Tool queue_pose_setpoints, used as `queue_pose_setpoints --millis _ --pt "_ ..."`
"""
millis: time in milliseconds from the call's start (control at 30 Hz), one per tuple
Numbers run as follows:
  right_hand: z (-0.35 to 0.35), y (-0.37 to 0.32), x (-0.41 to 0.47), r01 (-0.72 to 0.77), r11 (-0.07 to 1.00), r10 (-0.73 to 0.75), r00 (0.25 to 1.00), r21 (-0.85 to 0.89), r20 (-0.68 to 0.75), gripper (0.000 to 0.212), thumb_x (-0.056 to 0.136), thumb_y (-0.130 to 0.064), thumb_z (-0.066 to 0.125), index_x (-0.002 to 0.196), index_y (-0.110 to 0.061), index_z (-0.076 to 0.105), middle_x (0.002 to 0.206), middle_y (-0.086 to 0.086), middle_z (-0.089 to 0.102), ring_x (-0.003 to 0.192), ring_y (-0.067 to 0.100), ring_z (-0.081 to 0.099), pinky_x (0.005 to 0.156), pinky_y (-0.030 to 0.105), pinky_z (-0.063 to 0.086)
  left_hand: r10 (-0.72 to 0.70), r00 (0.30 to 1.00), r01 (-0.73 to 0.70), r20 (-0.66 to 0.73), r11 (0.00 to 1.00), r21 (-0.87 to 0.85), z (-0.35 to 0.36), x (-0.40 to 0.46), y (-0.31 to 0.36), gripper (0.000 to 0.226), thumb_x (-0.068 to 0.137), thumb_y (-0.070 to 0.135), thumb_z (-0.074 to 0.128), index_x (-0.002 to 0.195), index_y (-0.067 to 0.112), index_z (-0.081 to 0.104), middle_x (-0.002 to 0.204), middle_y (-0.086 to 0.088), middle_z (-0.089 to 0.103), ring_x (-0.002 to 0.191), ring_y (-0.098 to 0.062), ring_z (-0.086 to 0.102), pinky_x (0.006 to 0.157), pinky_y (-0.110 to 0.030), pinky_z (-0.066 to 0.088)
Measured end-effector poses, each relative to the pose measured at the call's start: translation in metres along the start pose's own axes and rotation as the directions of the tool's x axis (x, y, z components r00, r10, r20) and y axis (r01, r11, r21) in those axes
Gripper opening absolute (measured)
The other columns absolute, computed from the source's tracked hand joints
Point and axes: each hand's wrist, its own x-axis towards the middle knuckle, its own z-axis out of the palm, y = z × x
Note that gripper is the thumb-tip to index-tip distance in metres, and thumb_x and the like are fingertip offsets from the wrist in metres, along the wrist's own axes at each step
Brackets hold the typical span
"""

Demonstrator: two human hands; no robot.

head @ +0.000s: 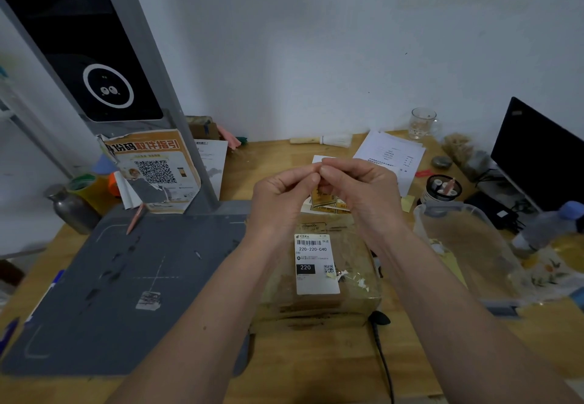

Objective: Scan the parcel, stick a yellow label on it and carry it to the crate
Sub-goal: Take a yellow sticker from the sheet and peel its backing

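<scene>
Left hand (284, 189) and right hand (357, 185) raised together above the parcel (319, 277) on the bench (316, 365), fingertips pinching a small item, possibly a yellow label (322, 196), grey scanner mat (126, 283) beside

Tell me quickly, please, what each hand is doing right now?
Left hand: fingers curled, pinching something small at the fingertips; what it is cannot be told.
Right hand: fingers curled, pinching the same small thing.

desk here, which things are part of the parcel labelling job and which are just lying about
Job: parcel with its white shipping label; grey scanner mat; yellow labels; left hand and right hand, fingertips pinched together above it.

Lying about: glass mug; papers; water bottle; metal flask; monitor.
</scene>
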Motion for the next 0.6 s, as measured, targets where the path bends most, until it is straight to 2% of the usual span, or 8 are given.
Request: queue_pose_setpoints --millis 133,300,400,467,600 --pt "-0.0008 0.0019 0.0009 0.003 1.000 -0.003 1.000 -0.011 0.004 0.012 0.074 0.000 0.073 0.084 -0.006 0.075 0.081 0.011 0.074 0.081 0.029 0.067 0.081 0.039 0.057 0.003 1.000 -0.003 -0.009 1.000 0.002 0.0008 -0.0006 -0.0004 0.019 0.085 0.006 0.066 0.094 0.019 0.077 0.101 -0.001 0.076 0.103 -0.016 0.069 0.098 -0.038 0.051" --pt "-0.0035 0.0047 0.0040 -0.011 1.000 0.011 1.000 0.026 -0.002 0.013 0.077 0.005 0.069 0.086 -0.003 0.074 0.080 0.011 0.073 0.078 0.029 0.065 0.076 0.035 0.056 -0.009 0.999 0.009 -0.031 1.000 0.007 0.0033 0.0002 -0.0009 0.018 0.084 0.007 0.067 0.096 0.017 0.076 0.102 0.000 0.076 0.102 -0.013 0.069 0.098 -0.034 0.051" --pt "-0.0031 0.0048 0.0042 -0.025 0.999 0.025 1.000 0.042 0.007 0.012 0.073 -0.002 0.073 0.086 -0.003 0.074 0.084 0.015 0.072 0.084 0.033 0.065 0.085 0.043 0.055 0.003 1.000 -0.003 -0.031 1.000 0.018 0.0042 0.0004 -0.0009 0.018 0.084 0.007 0.067 0.098 0.015 0.075 0.102 -0.002 0.075 0.103 -0.014 0.069 0.096 -0.033 0.052" --pt "-0.0026 0.0048 0.0046 -0.034 0.998 0.034 0.999 0.048 0.007 0.017 0.070 -0.005 0.075 0.087 -0.002 0.073 0.087 0.018 0.071 0.088 0.035 0.065 0.088 0.047 0.054 0.015 0.999 -0.015 -0.036 1.000 0.023 0.0051 0.0002 -0.0006 0.018 0.084 0.006 0.067 0.099 0.014 0.075 0.102 -0.002 0.075 0.101 -0.012 0.069 0.093 -0.028 0.053" --pt "-0.0020 0.0068 0.0068 -0.031 0.998 0.032 0.999 0.054 -0.011 0.011 0.077 0.004 0.069 0.088 0.002 0.071 0.089 0.021 0.069 0.089 0.036 0.065 0.089 0.049 0.053 0.035 0.998 -0.034 -0.053 0.999 0.035 0.0066 0.0019 -0.0001 0.019 0.083 0.005 0.068 0.096 0.017 0.075 0.098 0.003 0.075 0.096 -0.005 0.069 0.083 -0.016 0.053"
